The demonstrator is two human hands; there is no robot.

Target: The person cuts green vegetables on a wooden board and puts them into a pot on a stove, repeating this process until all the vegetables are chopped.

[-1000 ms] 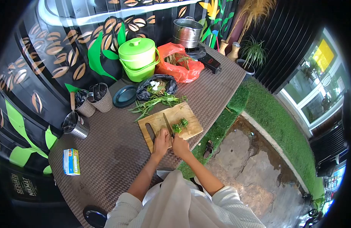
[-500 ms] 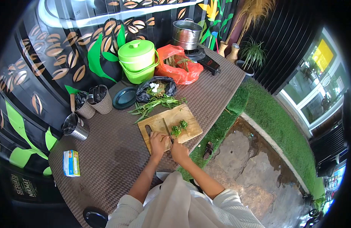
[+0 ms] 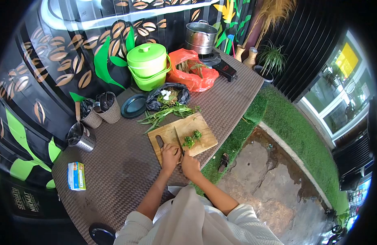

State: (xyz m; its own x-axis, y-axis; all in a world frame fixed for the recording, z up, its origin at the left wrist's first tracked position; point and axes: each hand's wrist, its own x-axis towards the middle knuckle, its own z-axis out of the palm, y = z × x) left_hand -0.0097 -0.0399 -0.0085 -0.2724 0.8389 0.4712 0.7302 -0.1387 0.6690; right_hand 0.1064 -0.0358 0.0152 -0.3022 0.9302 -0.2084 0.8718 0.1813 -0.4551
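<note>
My right hand (image 3: 191,165) is closed round the handle of a knife (image 3: 178,137), whose blade points away from me over the wooden cutting board (image 3: 166,133). Just left of the blade, my left hand (image 3: 171,157) rests on the board's near part with its fingers curled together; whatever lies under them is too small to make out. Chopped greens (image 3: 189,142) lie on the board to the right of the blade. Long green leaves (image 3: 166,114) are spread on the table beyond the board, beside a black plastic bag (image 3: 183,94) with greens and white pieces in it.
Behind stand a green lidded bucket (image 3: 147,65), a red plastic bag (image 3: 206,81) and a steel pot (image 3: 200,38) on a stove. A dark plate (image 3: 134,105), utensil holders (image 3: 108,108) and a blue-white packet (image 3: 76,176) are on the left of the table (image 3: 115,163).
My right hand and the knife have shifted slightly left, closer to my left hand. The knife blade still lies over the board.
</note>
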